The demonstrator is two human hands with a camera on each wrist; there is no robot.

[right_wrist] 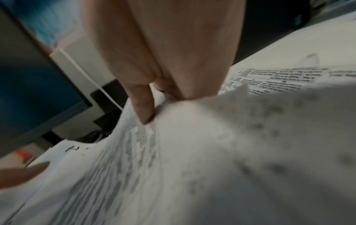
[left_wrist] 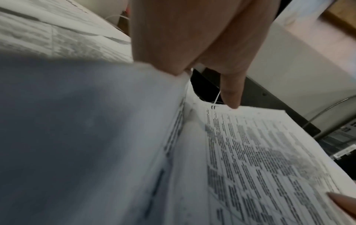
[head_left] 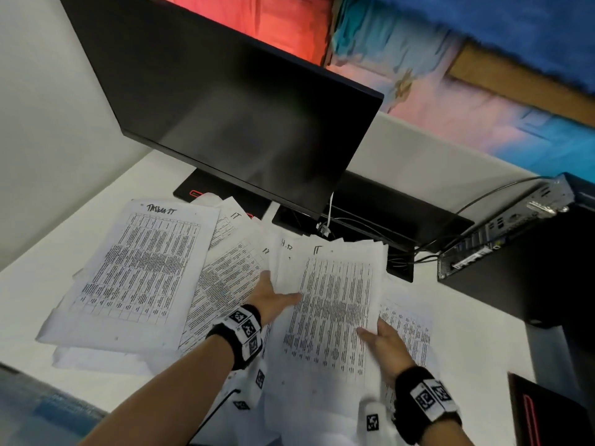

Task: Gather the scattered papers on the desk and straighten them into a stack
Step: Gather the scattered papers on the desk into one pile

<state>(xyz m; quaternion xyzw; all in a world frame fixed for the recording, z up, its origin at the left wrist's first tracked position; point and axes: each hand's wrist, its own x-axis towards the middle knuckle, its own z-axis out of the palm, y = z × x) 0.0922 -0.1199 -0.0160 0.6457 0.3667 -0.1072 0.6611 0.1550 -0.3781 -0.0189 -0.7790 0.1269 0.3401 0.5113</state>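
A bundle of printed table sheets (head_left: 331, 310) is raised in the middle of the white desk (head_left: 476, 333). My left hand (head_left: 277, 297) grips its left edge, thumb on top and fingers hidden beneath. My right hand (head_left: 376, 336) pinches the right edge the same way. The left wrist view shows my left thumb (left_wrist: 231, 94) pressing on the top sheet (left_wrist: 260, 152). In the right wrist view my right thumb (right_wrist: 142, 106) presses the bundle (right_wrist: 134, 167). More sheets (head_left: 141, 265) lie fanned out at the left, and one sheet (head_left: 409, 329) lies under my right hand.
A dark monitor (head_left: 231, 117) leans over the back of the desk, its base behind the papers. Cables (head_left: 370, 226) run to a small computer (head_left: 515, 226) at the right. A dark flat object (head_left: 541, 413) sits at the front right corner.
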